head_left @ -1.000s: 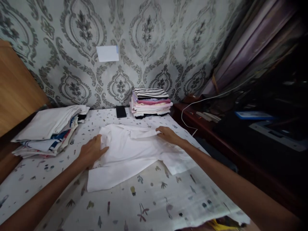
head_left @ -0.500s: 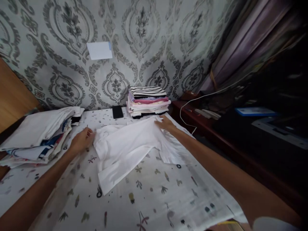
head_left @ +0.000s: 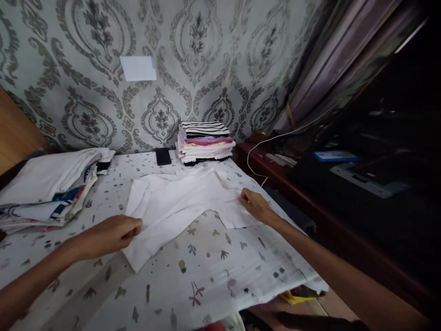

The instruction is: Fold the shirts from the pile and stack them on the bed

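Note:
A white garment [head_left: 179,197] lies spread, slightly creased, on the patterned bed sheet [head_left: 206,285]. My left hand [head_left: 119,232] is closed on the garment's left edge, fingers pinched together. At its right end, my right hand [head_left: 255,202] pinches the edge of the same cloth. Behind the garment stands a neat stack of folded clothes [head_left: 205,145], with a black-and-white striped piece on top. A black phone [head_left: 163,156] lies flat just left of that stack.
Another pile of folded clothes [head_left: 51,184] sits at the left. To the right are a dark red ledge [head_left: 275,172], a white cable [head_left: 257,172] and a blue-edged item [head_left: 336,156]. Patterned wallpaper [head_left: 193,92] rises behind the bed.
My left hand has moved nearer and closed on the garment's left edge. My right hand has shifted right and nearer, from the top edge to the right end. The cloth lies flatter.

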The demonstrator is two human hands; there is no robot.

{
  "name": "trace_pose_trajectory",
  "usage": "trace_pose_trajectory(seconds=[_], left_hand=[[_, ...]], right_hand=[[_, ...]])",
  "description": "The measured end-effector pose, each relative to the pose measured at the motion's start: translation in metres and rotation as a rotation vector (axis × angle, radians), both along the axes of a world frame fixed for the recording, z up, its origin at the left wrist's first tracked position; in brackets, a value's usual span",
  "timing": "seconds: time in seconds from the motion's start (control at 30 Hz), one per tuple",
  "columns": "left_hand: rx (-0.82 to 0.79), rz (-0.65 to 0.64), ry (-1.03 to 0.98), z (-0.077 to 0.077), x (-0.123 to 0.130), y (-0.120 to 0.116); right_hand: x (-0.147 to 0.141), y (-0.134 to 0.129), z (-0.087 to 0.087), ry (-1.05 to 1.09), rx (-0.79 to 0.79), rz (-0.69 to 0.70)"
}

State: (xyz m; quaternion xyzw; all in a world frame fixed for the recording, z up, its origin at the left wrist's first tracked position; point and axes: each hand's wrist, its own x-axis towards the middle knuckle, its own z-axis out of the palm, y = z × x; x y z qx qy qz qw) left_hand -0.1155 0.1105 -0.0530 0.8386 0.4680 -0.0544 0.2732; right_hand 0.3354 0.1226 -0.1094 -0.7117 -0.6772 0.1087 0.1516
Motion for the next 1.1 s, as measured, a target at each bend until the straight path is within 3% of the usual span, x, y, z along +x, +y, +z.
trace_pose_trajectory(seconds=[0.07,0.17,0.27,0.33,0.43,0.53,0.6,0.73,0.87,0.97,1.1], left_hand=[[-0.011,0.034,-0.037,0.018,-0.018,-0.005],[-0.096,0.113,-0.016,0.039,-0.034,-0.019],[-0.222,0.114,0.052,0.041,-0.036,-0.021],[-0.202,0.097,0.048,0.031,-0.032,-0.011],[-0.015,0.141,0.041,0.011,-0.018,0.015],[0.209,0.264,0.149,-0.006,0.002,0.036],[0.287,0.306,0.255,-0.015,0.015,0.043],[0.362,0.334,0.42,-0.031,0.025,0.051],[0.372,0.385,0.384,-0.036,0.004,0.066],[0.386,0.481,0.262,-0.028,-0.026,0.087],[0.315,0.792,-0.264,-0.01,-0.059,0.118]], right_hand=[[0.006,-0.021,0.02,0.172,-0.108,0.139],[0.014,-0.058,0.045,0.392,-0.425,0.36],[0.013,-0.079,0.055,0.42,-0.72,0.412],[0.008,-0.073,0.052,0.391,-0.753,0.427],[-0.008,-0.029,0.041,0.358,-0.499,0.418],[-0.032,0.04,0.029,0.286,-0.17,0.185],[-0.05,0.087,0.022,0.239,-0.117,0.049],[-0.078,0.155,0.006,0.202,-0.105,-0.048],[-0.085,0.178,-0.013,0.27,-0.078,-0.08],[-0.078,0.181,-0.02,0.424,-0.025,-0.08],[-0.068,0.191,-0.007,0.702,0.165,-0.087]])
